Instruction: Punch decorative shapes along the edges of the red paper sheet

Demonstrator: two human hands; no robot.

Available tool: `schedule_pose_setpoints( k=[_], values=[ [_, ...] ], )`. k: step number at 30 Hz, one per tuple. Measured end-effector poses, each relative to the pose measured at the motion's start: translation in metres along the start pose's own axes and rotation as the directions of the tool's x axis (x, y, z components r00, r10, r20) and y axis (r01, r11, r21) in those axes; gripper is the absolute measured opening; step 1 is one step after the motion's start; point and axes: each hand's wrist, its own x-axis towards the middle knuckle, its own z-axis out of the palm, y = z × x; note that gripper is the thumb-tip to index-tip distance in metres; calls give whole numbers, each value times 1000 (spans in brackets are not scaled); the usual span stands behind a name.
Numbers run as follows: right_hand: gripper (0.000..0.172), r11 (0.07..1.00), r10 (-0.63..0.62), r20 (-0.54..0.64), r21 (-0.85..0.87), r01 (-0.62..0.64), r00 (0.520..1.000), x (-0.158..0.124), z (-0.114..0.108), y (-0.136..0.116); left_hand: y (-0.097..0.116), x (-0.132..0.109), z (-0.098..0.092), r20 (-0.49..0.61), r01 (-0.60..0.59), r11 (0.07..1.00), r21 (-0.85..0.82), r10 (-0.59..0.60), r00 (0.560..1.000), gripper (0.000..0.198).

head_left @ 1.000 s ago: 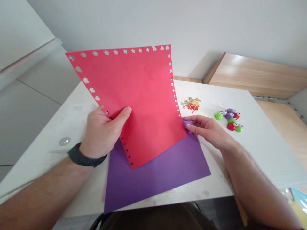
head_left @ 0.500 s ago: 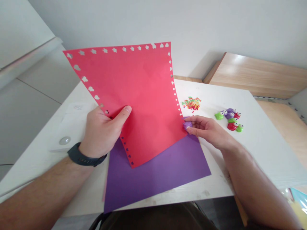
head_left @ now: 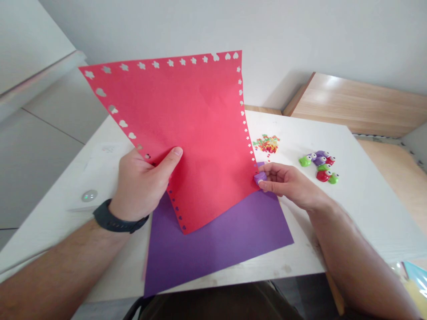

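A red sheet of paper [head_left: 190, 129] is held up, tilted, over the table. Punched flower, heart and star shapes run along its top, left and right edges. My left hand [head_left: 143, 182] is closed on the sheet's left side, thumb on the front face, fingers hidden behind. At the lower right edge my right hand [head_left: 283, 180] pinches a small purple craft punch [head_left: 259, 178], which sits on the paper's edge. Below lies a purple sheet of paper [head_left: 227, 244], partly covered by the red one.
On the white table [head_left: 350, 213], several red, green and purple craft punches [head_left: 322, 163] cluster to the right. Small coloured paper cutouts [head_left: 267, 143] are heaped behind my right hand. A white device [head_left: 90, 195] with a round button lies left. A wooden panel [head_left: 360, 102] stands at the back right.
The red sheet's upper part has swung slightly up and outward. My right hand and the punch have shifted a little down along the right edge, where another punched hole shows.
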Motion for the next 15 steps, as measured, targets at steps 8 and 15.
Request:
schedule_pose_setpoints(
  k=[8,15],
  values=[
    [40,999,44,-23,-18,-45,999,1,4,-1,1,0,0,-1,10,1000,-15,-10,1000,39],
    [38,997,63,-32,-43,-64,997,0,6,-4,2,0,-1,5,18,1000,2,-18,1000,40]
  ],
)
